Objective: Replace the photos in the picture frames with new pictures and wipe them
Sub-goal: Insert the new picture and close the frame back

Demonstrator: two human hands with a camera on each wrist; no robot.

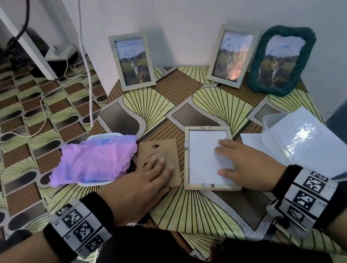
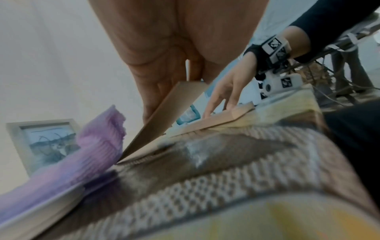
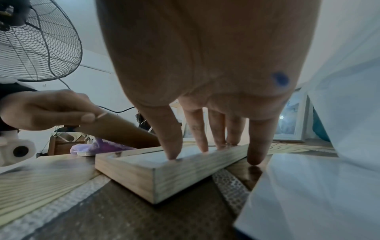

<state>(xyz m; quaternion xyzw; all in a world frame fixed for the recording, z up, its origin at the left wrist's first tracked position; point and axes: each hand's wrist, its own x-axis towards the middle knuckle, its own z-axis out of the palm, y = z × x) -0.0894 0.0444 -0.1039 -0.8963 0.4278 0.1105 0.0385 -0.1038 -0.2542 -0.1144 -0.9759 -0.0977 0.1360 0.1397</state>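
Observation:
A light wooden picture frame point(image 1: 185, 163) lies face down on the patterned table, with a white sheet point(image 1: 202, 149) set in its back. My right hand point(image 1: 227, 157) rests on that sheet, its straight fingertips point(image 3: 172, 155) pressing down and the little finger outside the frame's rail point(image 3: 164, 175). Left of the frame, my left hand point(image 1: 154, 174) pinches the brown cardboard backing board point(image 1: 158, 148), thumb on top. In the left wrist view the backing board point(image 2: 164, 116) is tilted up off the table on its near side. A purple cloth point(image 1: 92, 162) lies over a white tray further left.
Three frames with a dog photo stand against the back wall: a pale one point(image 1: 133, 61), a second pale one point(image 1: 233, 56) and a teal woven one point(image 1: 280, 60). A clear plastic sleeve with white sheets point(image 1: 303, 142) lies at the right. A white cable point(image 1: 85, 65) hangs left of the table.

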